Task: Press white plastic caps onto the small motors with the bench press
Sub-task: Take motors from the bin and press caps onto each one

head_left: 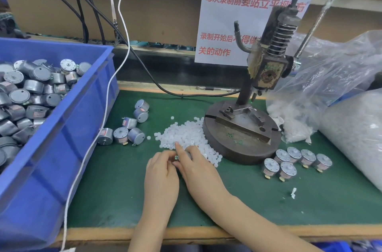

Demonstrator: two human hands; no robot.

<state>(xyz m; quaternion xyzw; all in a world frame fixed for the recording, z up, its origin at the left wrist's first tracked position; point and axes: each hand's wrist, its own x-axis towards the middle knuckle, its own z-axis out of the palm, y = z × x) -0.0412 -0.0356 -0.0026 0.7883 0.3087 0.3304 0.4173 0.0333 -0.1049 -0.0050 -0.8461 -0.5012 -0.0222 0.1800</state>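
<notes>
1. The single head view looks from above the bench's near pale wooden edge, facing forward and steeply down onto the green mat-covered work surface
2. It sits close: both bare forearms enter from the bottom edge, and the left hand and right hand meet just below mid-frame, gripping a small grey metal motor between them
3. The wide lens bows straight lines; the large blue plastic crate is cut by the left edge
4. The dark iron bench press with a round base stands right of centre, further off
5. The brown board back wall closes the view at the top
</notes>
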